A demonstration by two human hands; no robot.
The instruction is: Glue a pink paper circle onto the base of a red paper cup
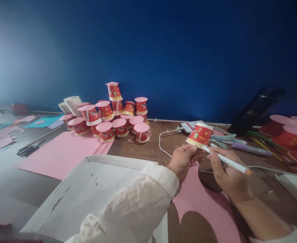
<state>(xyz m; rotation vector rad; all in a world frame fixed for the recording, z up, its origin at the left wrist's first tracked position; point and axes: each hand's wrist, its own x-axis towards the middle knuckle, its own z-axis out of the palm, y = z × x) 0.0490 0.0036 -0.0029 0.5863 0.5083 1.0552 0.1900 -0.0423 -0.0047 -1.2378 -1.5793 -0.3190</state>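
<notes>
My left hand (183, 159) is closed on the rim of a red printed paper cup (200, 135), held tilted above the brown table. My right hand (224, 168) grips a white pen (229, 162) with an orange end, its tip touching the cup's lower rim. Under both hands lies a pink paper sheet (204, 199) with rounded pieces cut out of it. My left arm wears a white sleeve.
A heap of red cups with pink paper lids (113, 118) stands at the back. Pink paper (62, 152), scissors (30, 148) and a white tray (87, 192) lie left. A phone with white cable (189, 126), markers (249, 148) and more lidded cups (290, 138) sit right.
</notes>
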